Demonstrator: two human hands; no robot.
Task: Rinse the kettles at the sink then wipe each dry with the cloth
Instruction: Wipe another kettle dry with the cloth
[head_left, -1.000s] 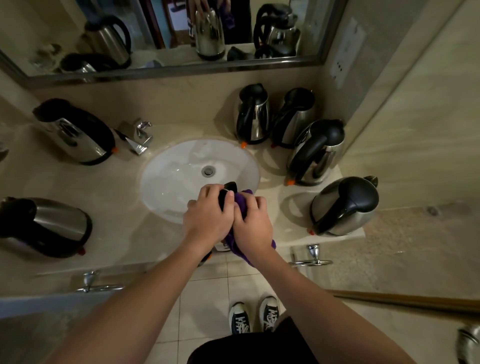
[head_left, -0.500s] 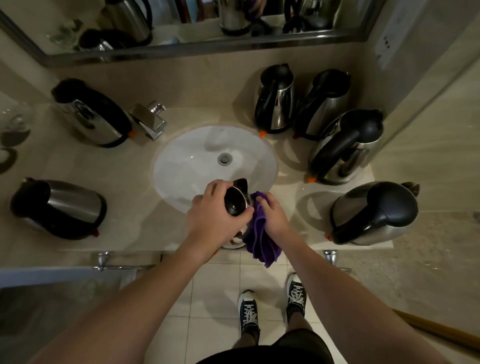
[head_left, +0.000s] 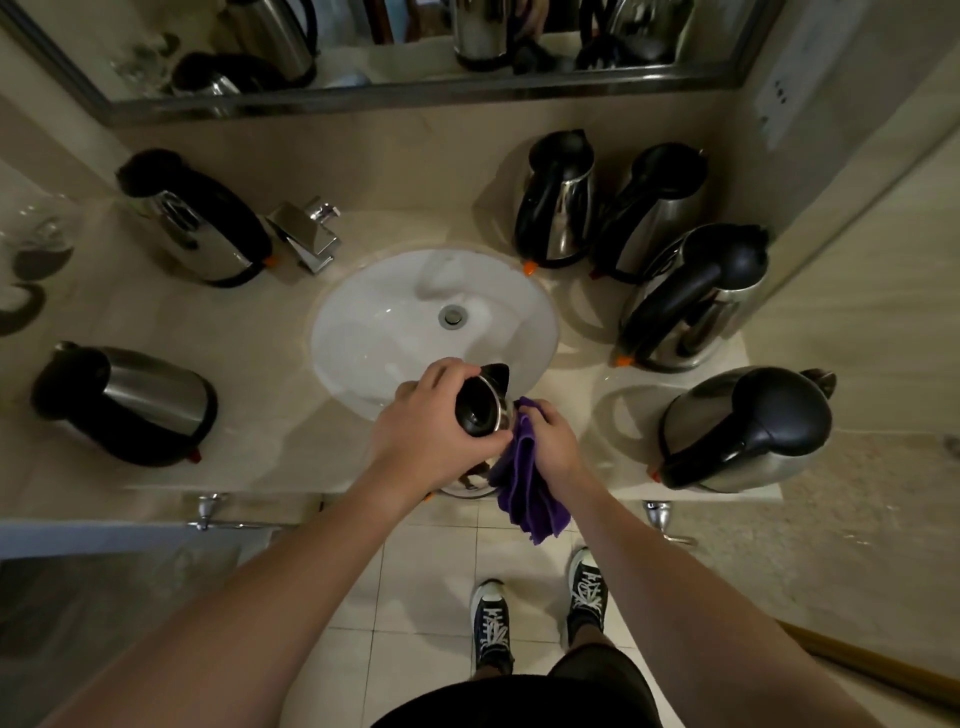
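Observation:
A steel kettle with a black lid (head_left: 480, 410) is held upright at the near edge of the white sink (head_left: 389, 322). My left hand (head_left: 426, 431) grips its top and handle. My right hand (head_left: 545, 447) presses a purple cloth (head_left: 524, 488) against the kettle's right side; the cloth hangs down past the counter edge. The kettle's lower body is mostly hidden by my hands and the cloth.
Several steel kettles with black handles stand round the basin: two on the left (head_left: 192, 218) (head_left: 124, 405), several on the right (head_left: 558, 202) (head_left: 748, 431). A chrome tap (head_left: 311, 239) sits behind the sink's left. A mirror (head_left: 363, 47) spans the back wall.
The view has tilted down. My right hand slid with the cloth from the kettle's top to its right side, so the black lid shows.

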